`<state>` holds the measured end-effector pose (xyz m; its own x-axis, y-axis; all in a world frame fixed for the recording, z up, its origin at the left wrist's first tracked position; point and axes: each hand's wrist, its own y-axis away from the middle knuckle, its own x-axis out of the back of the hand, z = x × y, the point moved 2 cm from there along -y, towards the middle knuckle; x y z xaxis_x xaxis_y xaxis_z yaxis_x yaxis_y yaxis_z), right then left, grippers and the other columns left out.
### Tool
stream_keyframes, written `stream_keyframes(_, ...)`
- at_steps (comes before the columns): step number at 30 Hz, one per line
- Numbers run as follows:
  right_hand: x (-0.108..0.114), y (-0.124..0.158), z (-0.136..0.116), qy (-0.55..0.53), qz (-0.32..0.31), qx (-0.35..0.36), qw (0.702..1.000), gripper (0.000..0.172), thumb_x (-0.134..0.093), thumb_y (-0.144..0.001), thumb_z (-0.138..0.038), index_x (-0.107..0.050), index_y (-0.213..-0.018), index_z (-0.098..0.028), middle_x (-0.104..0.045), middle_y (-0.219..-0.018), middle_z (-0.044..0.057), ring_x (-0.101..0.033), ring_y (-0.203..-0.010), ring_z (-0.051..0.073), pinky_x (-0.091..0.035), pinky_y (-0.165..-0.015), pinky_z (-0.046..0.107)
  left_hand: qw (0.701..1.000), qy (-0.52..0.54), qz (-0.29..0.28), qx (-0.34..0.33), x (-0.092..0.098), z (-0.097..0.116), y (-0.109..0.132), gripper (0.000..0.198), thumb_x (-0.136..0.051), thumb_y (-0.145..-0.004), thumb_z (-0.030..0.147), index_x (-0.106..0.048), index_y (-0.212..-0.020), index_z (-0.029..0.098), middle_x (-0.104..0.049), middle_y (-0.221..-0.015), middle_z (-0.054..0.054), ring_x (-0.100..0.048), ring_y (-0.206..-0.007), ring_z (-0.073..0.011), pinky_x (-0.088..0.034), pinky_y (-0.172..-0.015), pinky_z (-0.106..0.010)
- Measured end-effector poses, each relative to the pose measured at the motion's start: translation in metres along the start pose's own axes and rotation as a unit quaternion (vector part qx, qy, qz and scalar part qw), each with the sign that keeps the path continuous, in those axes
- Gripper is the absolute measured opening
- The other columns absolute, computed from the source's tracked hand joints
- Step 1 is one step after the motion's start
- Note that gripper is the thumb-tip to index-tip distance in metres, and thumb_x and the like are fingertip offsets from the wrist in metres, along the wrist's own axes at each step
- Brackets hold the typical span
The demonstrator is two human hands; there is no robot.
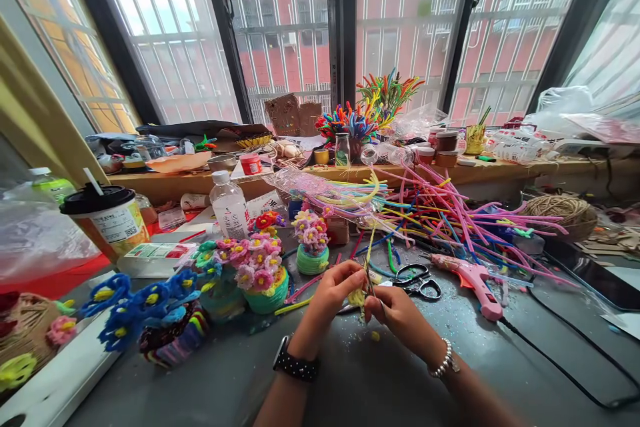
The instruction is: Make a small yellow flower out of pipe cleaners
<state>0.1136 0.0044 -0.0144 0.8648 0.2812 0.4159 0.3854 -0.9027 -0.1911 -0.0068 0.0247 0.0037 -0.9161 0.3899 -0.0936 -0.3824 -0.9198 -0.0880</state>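
Over the grey table, my left hand (341, 288) is closed in a pinch on a yellow pipe cleaner (371, 245), whose free end points up. A fuzzy yellow bunch (356, 297) hangs below those fingers. My right hand (397, 317) is closed close beside it, its fingers around a thin dark metal tool (369, 278) that reaches to the yellow stem; its kind is hard to make out. Black-handled scissors (417, 281) lie just beyond my right hand. A small yellow scrap (375, 335) rests on the table below my hands.
A pink glue gun (470, 280) with a black cord lies at right. Loose pipe cleaners (440, 213) pile up behind. To the left stand pots of pink flowers (260, 263) and blue flowers (145, 307), a water bottle (229, 203) and a drink cup (107, 223). Twine (560, 213) sits far right.
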Motion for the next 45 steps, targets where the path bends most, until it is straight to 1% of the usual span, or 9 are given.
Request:
stream_keyframes(6,-0.005,-0.001,0.008,0.008,0.054,-0.017,0.998,0.055,-0.036,-0.066,-0.067,-0.044,-0.046,-0.016,-0.041,-0.046,0.000,-0.036,-0.047,0.011,-0.025,-0.045,0.023,0.999,-0.022,0.021,-0.018,-0.001,0.000,-0.001,0.024,-0.055,-0.066,0.037,-0.050,-0.062,0.014,-0.047,-0.056,0.002,-0.041,-0.054,-0.0084,-0.032,-0.053,-0.020)
stream_keyframes(10,-0.006,0.000,0.007,-0.013,0.034,-0.006,0.999,0.057,-0.034,-0.066,-0.069,-0.045,-0.047,-0.016,-0.040,-0.048,0.000,-0.035,-0.047,0.012,-0.025,-0.046,0.024,0.999,-0.035,0.016,-0.034,-0.002,0.002,0.001,0.023,-0.053,-0.068,0.036,-0.049,-0.060,0.014,-0.048,-0.057,0.002,-0.042,-0.055,-0.0089,-0.032,-0.054,-0.020)
stream_keyframes(13,-0.006,0.001,0.005,-0.038,0.007,0.003,0.999,0.063,-0.025,-0.066,-0.072,-0.047,-0.050,-0.015,-0.035,-0.048,-0.001,-0.032,-0.046,0.010,-0.023,-0.044,0.023,0.999,-0.037,0.004,-0.026,-0.003,0.002,0.002,0.023,-0.052,-0.068,0.037,-0.049,-0.062,0.015,-0.048,-0.056,0.002,-0.042,-0.053,-0.0090,-0.032,-0.051,-0.020)
stream_keyframes(16,-0.006,0.002,0.004,-0.045,0.002,0.000,0.999,0.066,-0.022,-0.065,-0.073,-0.048,-0.051,-0.014,-0.031,-0.047,-0.002,-0.029,-0.045,0.009,-0.022,-0.044,0.022,0.999,-0.034,-0.016,-0.016,-0.005,0.003,0.004,0.022,-0.051,-0.069,0.035,-0.048,-0.061,0.015,-0.047,-0.055,0.002,-0.041,-0.050,-0.0085,-0.031,-0.048,-0.020)
stream_keyframes(19,-0.007,0.002,0.005,-0.032,0.020,-0.001,0.999,0.065,-0.026,-0.065,-0.073,-0.048,-0.049,-0.014,-0.032,-0.045,-0.002,-0.031,-0.045,0.009,-0.022,-0.044,0.022,0.999,-0.036,-0.015,-0.023,-0.005,0.004,0.004,0.021,-0.051,-0.069,0.033,-0.048,-0.060,0.015,-0.045,-0.055,0.003,-0.041,-0.052,-0.0084,-0.032,-0.050,-0.020)
stream_keyframes(25,-0.012,0.001,0.008,-0.022,0.072,-0.008,0.997,0.060,-0.030,-0.069,-0.068,-0.049,-0.050,-0.014,-0.042,-0.049,0.000,-0.038,-0.048,0.011,-0.028,-0.048,0.022,0.996,-0.069,0.003,-0.059,-0.005,0.002,0.003,0.020,-0.047,-0.072,0.031,-0.046,-0.060,0.014,-0.045,-0.056,0.002,-0.041,-0.054,-0.0090,-0.033,-0.054,-0.021)
stream_keyframes(32,-0.012,0.000,0.010,-0.005,0.051,-0.011,0.999,0.062,-0.028,-0.068,-0.069,-0.049,-0.050,-0.014,-0.045,-0.049,0.001,-0.040,-0.048,0.011,-0.029,-0.048,0.023,0.989,-0.119,0.041,-0.081,-0.004,-0.001,0.002,0.026,-0.043,-0.075,0.035,-0.042,-0.058,0.016,-0.042,-0.056,0.003,-0.039,-0.054,-0.0084,-0.032,-0.053,-0.020)
stream_keyframes(40,-0.011,0.002,0.010,-0.035,0.016,-0.009,0.999,0.069,-0.019,-0.068,-0.072,-0.052,-0.056,-0.013,-0.037,-0.049,-0.001,-0.033,-0.047,0.009,-0.025,-0.043,0.021,0.996,-0.088,0.002,-0.034,-0.007,-0.004,0.002,0.029,-0.044,-0.072,0.042,-0.041,-0.060,0.017,-0.044,-0.054,0.003,-0.040,-0.043,-0.0072,-0.031,-0.041,-0.019)
stream_keyframes(45,-0.011,0.001,0.008,-0.034,0.029,-0.017,0.999,0.065,-0.026,-0.066,-0.072,-0.050,-0.051,-0.014,-0.034,-0.045,-0.002,-0.031,-0.045,0.009,-0.024,-0.044,0.022,0.989,-0.130,0.013,-0.073,-0.005,0.000,0.002,0.027,-0.044,-0.073,0.036,-0.041,-0.056,0.016,-0.042,-0.054,0.003,-0.038,-0.050,-0.0078,-0.031,-0.048,-0.019)
